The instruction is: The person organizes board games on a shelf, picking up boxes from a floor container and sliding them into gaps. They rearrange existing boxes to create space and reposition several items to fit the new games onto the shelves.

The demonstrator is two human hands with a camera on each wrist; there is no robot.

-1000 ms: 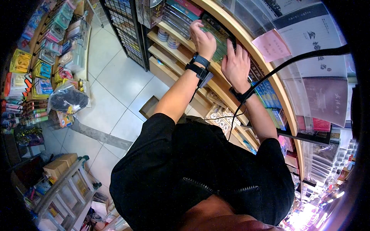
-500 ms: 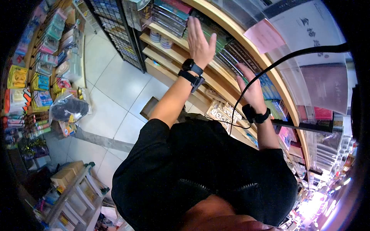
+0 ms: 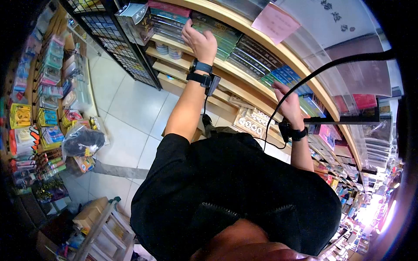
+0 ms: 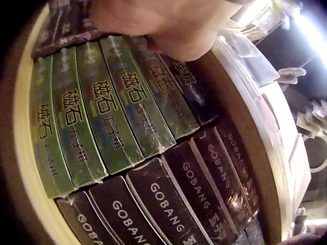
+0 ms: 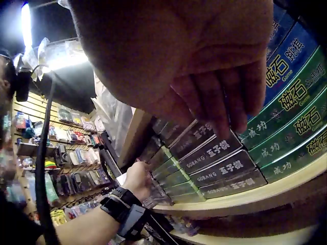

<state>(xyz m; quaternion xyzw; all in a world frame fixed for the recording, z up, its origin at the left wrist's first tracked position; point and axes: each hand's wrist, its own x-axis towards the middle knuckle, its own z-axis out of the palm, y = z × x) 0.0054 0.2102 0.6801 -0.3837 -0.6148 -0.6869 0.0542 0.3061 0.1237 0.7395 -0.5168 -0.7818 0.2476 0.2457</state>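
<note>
My left hand (image 3: 200, 43) is raised at the shelf, fingers slightly bent, in front of where a dark stack (image 3: 165, 24) meets the green boxed board games (image 3: 226, 41). In the left wrist view that hand (image 4: 163, 23) overlaps the tops of the green boxes (image 4: 102, 112). My right hand (image 3: 289, 104) is farther right, beside the blue boxes (image 3: 285, 78), with nothing in its grasp. Its fingers hang loosely in front of black Gobang boxes (image 5: 219, 163) in the right wrist view. All these boxes lie in neat stacks, many in clear wrap.
A wooden shelf edge (image 3: 239, 74) runs below the stacks, with round tins (image 3: 174, 53) underneath. A black wire rack (image 3: 117, 48) stands at the left end. A black cable (image 3: 339, 63) crosses near my right hand. Behind are hanging goods (image 3: 52, 91) and a ladder (image 3: 104, 230).
My right hand has come away from the green boxes and moved right. The left hand straightened its fingers, then bent them again, shifting left along the stacks. The head view has turned.
</note>
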